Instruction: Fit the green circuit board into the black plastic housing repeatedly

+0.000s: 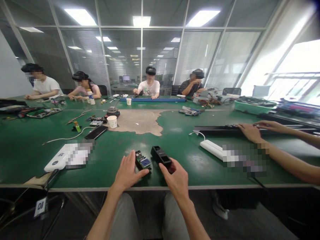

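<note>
Green table [178,128] | glass wall [161,59] | left grip [126,172] holds board [143,160] | right grip [177,176] holds case [159,154]

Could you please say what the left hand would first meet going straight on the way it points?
Past the circuit board at the left hand, probably the blue bar across the brown patch, though depth is unclear.

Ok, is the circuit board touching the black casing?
Apart. The head view shows a strip of green tabletop between the circuit board and the black casing.
</note>
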A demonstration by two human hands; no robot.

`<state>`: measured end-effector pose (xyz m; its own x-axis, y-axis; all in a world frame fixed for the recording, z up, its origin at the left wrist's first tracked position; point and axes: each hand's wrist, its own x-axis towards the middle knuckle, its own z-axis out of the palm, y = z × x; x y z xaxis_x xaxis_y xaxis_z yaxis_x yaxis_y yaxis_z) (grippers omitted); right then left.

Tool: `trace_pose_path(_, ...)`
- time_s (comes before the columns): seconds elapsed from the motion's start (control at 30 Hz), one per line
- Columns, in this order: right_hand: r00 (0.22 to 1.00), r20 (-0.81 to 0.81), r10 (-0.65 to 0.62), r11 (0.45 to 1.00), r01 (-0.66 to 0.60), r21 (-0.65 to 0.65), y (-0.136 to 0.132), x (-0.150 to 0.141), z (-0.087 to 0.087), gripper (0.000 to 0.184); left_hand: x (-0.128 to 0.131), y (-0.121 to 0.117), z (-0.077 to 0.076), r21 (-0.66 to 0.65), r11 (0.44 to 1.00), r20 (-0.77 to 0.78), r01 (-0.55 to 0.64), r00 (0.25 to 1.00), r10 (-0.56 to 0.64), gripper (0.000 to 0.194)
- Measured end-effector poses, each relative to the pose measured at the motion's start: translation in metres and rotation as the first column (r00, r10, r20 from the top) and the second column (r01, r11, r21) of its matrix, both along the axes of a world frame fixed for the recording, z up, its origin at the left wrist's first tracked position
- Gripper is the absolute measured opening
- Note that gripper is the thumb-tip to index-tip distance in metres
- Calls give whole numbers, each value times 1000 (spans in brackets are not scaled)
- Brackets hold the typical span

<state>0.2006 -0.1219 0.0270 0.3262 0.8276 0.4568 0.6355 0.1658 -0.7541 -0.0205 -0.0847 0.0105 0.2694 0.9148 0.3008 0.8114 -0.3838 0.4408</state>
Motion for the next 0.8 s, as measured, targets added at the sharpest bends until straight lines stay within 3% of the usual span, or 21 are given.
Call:
trace_pose_path(0.1,990,-126,66,998,-64,15,-5,-12,19,43,0,-1,0,-4,1000,7,15,1000,-15,100)
trace_pose_path(0.27,986,-103,133,991,-130,29,0,-40,35,40,-2,-2,-1,-12,1000,120,20,993,-19,124)
trace_pose_path(0.43,988,39,147,989,-147,11,9,-60,33,35,-7,-2,1,-35,998,382,56,924,-38,131)
trace_pose_path(0.57,982,116,152,988,-151,-16,8,-64,32,31,-13,-4,6,-84,991,549,108,835,-45,123)
trace_pose_path(0.67,975,166,151,988,-145,-48,5,-62,29,33,-15,-6,9,-102,985,609,138,792,-48,121)
trace_pose_path(0.8,952,240,190,980,-169,-108,2,-59,20,29,-14,-8,13,-110,985,611,136,791,-41,118)
